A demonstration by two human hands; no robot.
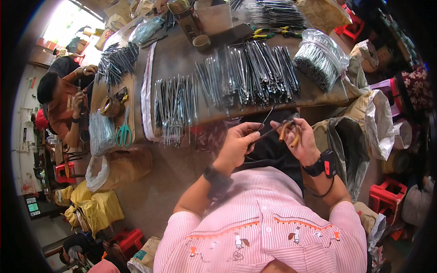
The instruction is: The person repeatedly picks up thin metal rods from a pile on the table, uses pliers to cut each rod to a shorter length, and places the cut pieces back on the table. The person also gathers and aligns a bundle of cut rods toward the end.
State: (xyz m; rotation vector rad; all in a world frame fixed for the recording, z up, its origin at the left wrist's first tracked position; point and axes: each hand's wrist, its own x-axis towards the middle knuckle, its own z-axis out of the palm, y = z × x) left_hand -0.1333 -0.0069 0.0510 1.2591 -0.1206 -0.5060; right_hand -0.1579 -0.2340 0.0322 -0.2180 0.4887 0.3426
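Observation:
My left hand [236, 144] pinches a thin dark metal strip [268, 116] between thumb and fingers, just off the table's near edge. Close to its right, my right hand [306, 142] is closed around pliers with tan-orange handles [296, 139]. The jaws of the pliers are too small and dark to make out. Beyond both hands, a wide pile of similar dark metal strips [255, 73] lies on the brown table [175, 57]. A second, lighter row of strips [175, 102] spreads to the left, some overhanging the edge.
A plastic-wrapped bundle of strips [321, 59] stands at the table's right. Farther back are yellow-and-black pliers [263, 34] and a brown flask [184, 18]. Teal scissors [124, 132] and a tape roll [110, 107] lie left. A co-worker [66, 98] sits there; sacks [348, 150] stand right.

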